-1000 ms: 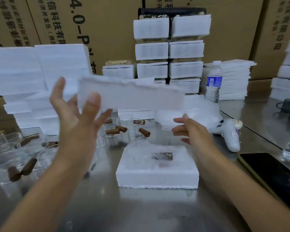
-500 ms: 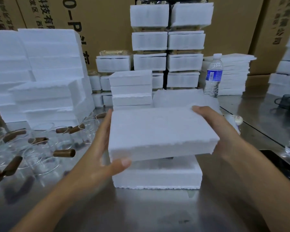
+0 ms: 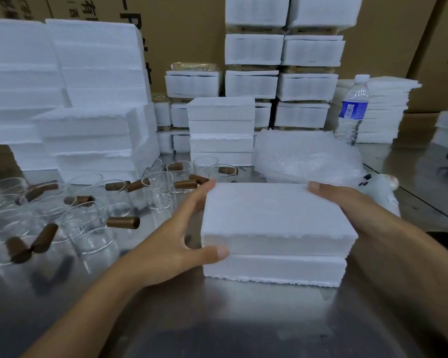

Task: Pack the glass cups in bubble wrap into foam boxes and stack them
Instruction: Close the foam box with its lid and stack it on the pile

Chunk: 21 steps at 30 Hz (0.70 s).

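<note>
Gripping the foam lid [image 3: 277,213] from both ends, the two hands frame it in the head view, the only view here. The left hand [image 3: 181,241] reaches in from the lower left with its forearm slanting across the steel table [image 3: 217,321]. Its thumb lies along the lid's front face at the near left corner, and its fingers run up the left side to the far corner. The right hand [image 3: 352,205] comes in from the right, palm against the lid's right end and fingertips hooked over the far right corner; its thumb is hidden.

The lid lies flat on the foam box [image 3: 274,270], which sits on the table at the centre of the view. The lid's right end juts slightly past the box, whose inside is covered.

Bare glass cups [image 3: 161,192] with brown handles crowd the table to the left. A heap of bubble wrap [image 3: 303,156] lies just behind the box, and a white object [image 3: 380,187] lies near the right wrist. Stacks of foam boxes [image 3: 220,130] and a water bottle [image 3: 352,109] stand farther back, before cardboard cartons [image 3: 192,29].
</note>
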Motion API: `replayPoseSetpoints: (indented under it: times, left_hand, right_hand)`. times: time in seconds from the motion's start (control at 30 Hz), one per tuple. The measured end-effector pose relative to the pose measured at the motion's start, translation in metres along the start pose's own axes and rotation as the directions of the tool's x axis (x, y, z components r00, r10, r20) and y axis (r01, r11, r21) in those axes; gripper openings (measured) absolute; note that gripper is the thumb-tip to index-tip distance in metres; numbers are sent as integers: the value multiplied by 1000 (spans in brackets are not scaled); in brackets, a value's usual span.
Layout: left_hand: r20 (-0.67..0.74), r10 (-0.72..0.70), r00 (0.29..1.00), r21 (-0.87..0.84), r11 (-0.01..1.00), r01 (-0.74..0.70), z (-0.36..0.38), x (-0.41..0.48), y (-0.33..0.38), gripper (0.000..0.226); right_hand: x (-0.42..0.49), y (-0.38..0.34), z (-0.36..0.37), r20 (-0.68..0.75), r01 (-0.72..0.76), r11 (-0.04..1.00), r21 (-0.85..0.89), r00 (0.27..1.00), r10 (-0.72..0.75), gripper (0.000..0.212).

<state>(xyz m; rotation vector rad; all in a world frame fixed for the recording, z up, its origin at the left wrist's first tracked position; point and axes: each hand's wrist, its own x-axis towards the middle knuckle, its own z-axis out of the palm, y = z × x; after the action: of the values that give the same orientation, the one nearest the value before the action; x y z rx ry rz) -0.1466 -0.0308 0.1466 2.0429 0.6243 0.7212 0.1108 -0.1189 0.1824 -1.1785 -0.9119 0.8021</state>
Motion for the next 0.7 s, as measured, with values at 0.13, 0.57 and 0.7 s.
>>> replayPoseSetpoints:
  times: [0.13,0.57,0.7]
  left_hand:
    - [37,-12,999,-75,997,14,1,5,-8,93]
    - [102,-52,993,-82,995,61,2,8,-13,98]
    - [34,-71,997,-72,995,73,1,6,-11,94]
  right_hand:
    - [-4,1,0,-30,16,1000,12,999,-15,53]
    - [3,-5,-16,250,-210,968,-139,938,240,30]
    - [-6,-15,-7,174,-86,982,-171,978,116,67]
